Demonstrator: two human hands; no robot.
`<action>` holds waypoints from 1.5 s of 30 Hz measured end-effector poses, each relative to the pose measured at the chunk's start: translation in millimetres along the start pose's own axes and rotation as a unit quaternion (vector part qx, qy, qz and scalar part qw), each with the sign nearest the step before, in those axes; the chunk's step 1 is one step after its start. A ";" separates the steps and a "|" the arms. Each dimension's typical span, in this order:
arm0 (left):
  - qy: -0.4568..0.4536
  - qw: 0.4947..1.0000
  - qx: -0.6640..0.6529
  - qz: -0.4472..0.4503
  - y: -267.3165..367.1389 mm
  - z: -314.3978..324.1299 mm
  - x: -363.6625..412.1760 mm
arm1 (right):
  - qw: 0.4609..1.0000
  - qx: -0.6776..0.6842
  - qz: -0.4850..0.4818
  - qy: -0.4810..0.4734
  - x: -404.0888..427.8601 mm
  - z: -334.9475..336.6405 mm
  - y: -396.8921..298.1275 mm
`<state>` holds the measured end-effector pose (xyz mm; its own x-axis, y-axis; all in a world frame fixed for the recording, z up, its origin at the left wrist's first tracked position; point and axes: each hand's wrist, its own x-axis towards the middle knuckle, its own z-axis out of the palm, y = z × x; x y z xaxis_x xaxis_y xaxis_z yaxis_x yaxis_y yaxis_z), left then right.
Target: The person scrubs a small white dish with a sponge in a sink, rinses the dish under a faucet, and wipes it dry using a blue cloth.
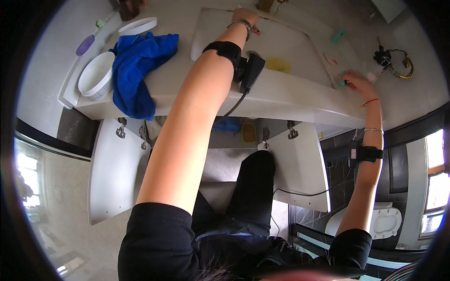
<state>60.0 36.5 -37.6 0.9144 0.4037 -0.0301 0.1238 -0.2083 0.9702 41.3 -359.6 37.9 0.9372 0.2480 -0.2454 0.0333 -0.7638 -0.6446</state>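
My left hand [245,17] is at the back edge of a white sink basin [299,47]. Its fingers are mostly turned away, so what they hold or touch is hidden. At the basin's right rim, my right hand [360,84] has a small teal object [342,83] at its fingertips; its kind is unclear. Below my left wrist lies the round drain [253,53], partly covered by the black device strapped to my forearm. A translucent yellow item [278,65] rests in the basin near its front wall.
Left of the basin are a blue towel [135,70], a white tub [95,79] and a white ring-shaped lid [137,26]. Another teal item [338,36] lies on the right rim. Two cabinet doors [117,168] [295,165] stand open below. A cable [232,110] hangs from my left forearm.
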 end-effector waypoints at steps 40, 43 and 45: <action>0.078 0.988 -0.106 -0.086 -6.5 2.8 5.7 | 0.740 0.639 -0.041 -0.207 198.6 173.4 -135.2; 0.081 0.988 -0.104 -0.079 -8.6 -0.1 10.2 | 0.756 0.616 -0.050 -0.215 202.8 172.6 -132.1; 0.061 0.991 -0.095 -0.071 -8.8 -1.2 10.4 | 0.783 0.593 -0.043 -0.181 203.5 173.4 -130.4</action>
<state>68.0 43.5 -46.2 0.8382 0.5238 -0.1522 0.1633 0.0252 0.9863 167.4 -106.2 -53.5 0.7819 0.5851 -0.2149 -0.4569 0.3034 -0.8362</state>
